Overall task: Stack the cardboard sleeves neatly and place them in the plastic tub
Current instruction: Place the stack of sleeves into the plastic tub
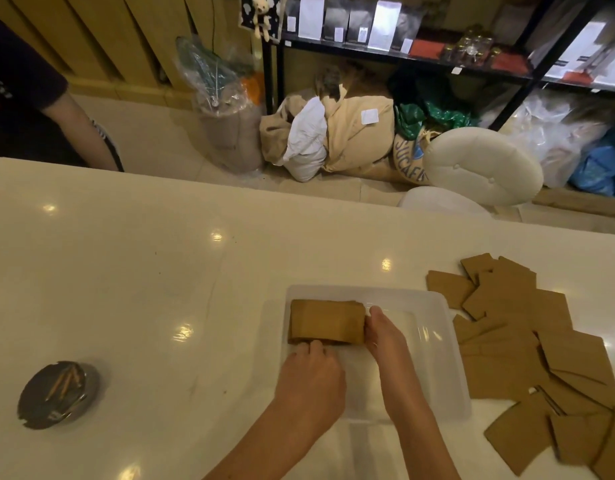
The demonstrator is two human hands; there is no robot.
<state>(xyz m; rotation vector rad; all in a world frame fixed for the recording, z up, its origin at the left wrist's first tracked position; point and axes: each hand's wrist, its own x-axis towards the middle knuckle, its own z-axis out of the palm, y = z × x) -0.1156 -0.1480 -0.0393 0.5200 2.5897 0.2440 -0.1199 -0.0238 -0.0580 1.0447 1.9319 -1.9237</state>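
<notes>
Nearest, the left hand (313,379) has its fingers curled onto the near edge of a stack of cardboard sleeves (325,320). The right hand (384,336) clamps the stack's right end, thumb on top. The stack is flat, brown and matte, and lies in the far left corner of a shallow, translucent rectangular plastic tub (429,368).

Just right of the tub, loose sleeves (507,358) overlap in an untidy spread of tapered, flat pieces. Well to the left sits a round dark metal dish (56,393) holding thin sticks.

All of it rests on a glossy cream tabletop (143,254) dotted with lamp reflections.

Beyond its far edge, on a pale tiled floor, stand a white, round buttoned stool (483,164), slumped paper and burlap sacks (354,133), and a black metal shelf (437,53) of boxes and jars. Another person's arm (81,129) shows at far left.
</notes>
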